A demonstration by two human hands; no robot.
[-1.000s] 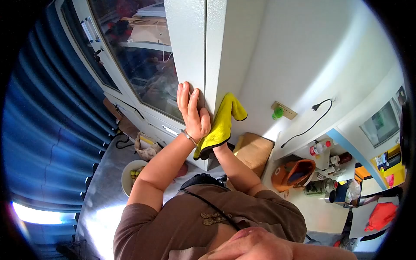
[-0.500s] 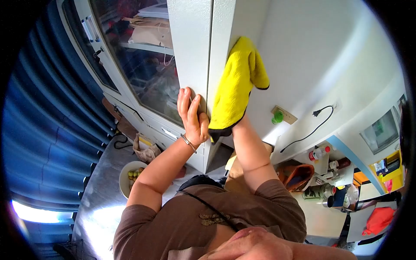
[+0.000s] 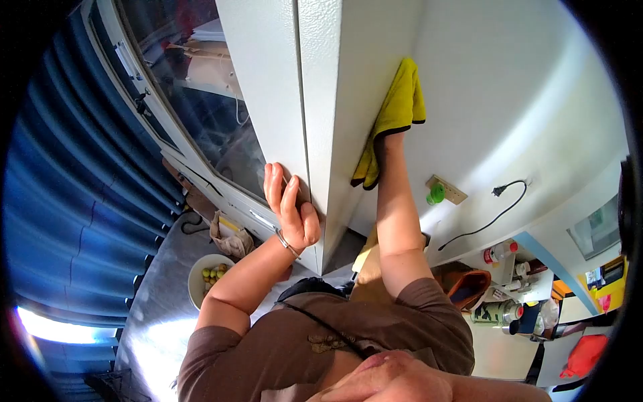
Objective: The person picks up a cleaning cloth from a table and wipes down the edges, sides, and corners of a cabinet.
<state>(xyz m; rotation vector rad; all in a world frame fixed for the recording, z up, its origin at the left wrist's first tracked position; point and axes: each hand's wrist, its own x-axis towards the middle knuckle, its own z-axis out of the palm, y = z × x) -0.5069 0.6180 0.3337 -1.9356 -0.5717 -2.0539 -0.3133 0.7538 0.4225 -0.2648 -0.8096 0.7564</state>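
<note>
My left hand (image 3: pixel 293 211) rests against the front corner of a white cabinet (image 3: pixel 268 87), its fingers stretched upward and a bracelet on the wrist. My right hand is hidden under a yellow cloth (image 3: pixel 395 114) with dark edging. The cloth lies against the cabinet's side panel, beside the white wall, with its loose corner hanging below the wrist. To the left of my left hand is the cabinet's glass door (image 3: pixel 194 127), with papers and bags behind it.
A blue curtain (image 3: pixel 74 181) hangs at left. Below it stand a white bowl (image 3: pixel 194 285) of round fruit and a paper bag (image 3: pixel 231 238). On the right wall are a socket (image 3: pixel 455 193) and a black plug cord (image 3: pixel 489 228). Bottles and a brown bag (image 3: pixel 469 288) sit lower right.
My right hand has moved the cloth rightward, deeper along the cabinet's side panel. My left hand sits slightly lower in view, still on the cabinet's front. The view has shifted a little.
</note>
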